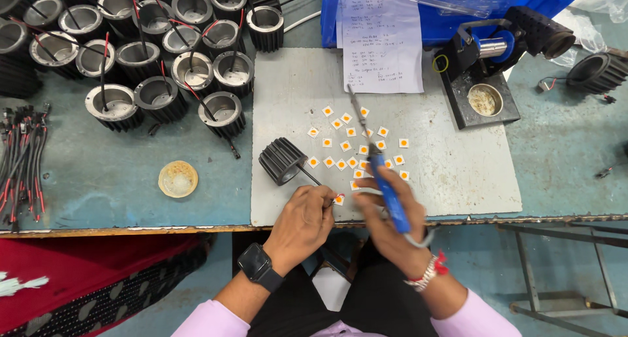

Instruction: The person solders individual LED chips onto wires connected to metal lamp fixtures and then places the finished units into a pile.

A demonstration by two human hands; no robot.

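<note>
A: Where are the hands?

B: Low in the middle of the frame, close together. The left hand pinches a small square chip with red wire ends at it, just over the near edge of the grey mat. The right hand is clamped round a blue soldering iron, whose tip points up the frame, away from the chip.

A: And around them?

B: Above the hands, loose chips lie scattered mid-mat. Left of them a black finned housing lies on its side, its wire running toward the left hand. An iron stand sits at upper right, a paper sheet at the top, and many housings crowd the upper left of the surface.

A: What could go wrong?

B: My guess: the fingers sit right at the joint, so a slip of the hot tip would burn them. The iron's shaft passes over the loose chips; a sweep could scatter them. The held chip hangs near the mat's edge and could drop off the surface if the pinch loosens.
</note>
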